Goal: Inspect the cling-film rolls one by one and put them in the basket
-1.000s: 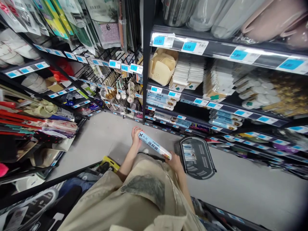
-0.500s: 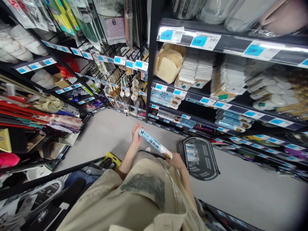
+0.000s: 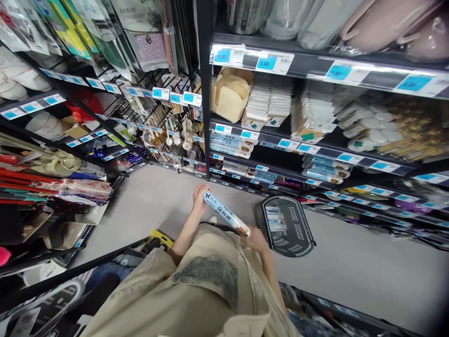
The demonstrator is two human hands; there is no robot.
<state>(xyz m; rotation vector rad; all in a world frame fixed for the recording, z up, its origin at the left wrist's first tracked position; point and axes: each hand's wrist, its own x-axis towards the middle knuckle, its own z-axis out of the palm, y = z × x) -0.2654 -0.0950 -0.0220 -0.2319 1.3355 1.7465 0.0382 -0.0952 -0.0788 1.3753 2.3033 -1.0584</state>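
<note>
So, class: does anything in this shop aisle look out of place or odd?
Only the dark shopping basket, which sits on the floor by the shelves with boxes inside. The left hand and right hand hold a light-blue boxed roll by its ends, undamaged.

price tags (image 3: 245, 58) 11.80, 5.50, roll box (image 3: 226, 214) 保鲜膜

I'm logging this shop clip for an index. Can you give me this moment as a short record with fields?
setting: shop aisle, black metal shelves with blue price tags
left hand: grips the far end of a long light-blue cling-film box
right hand: grips the box's near end
box: slanted, held off the floor
nearby: black plastic shopping basket on grey floor
</note>
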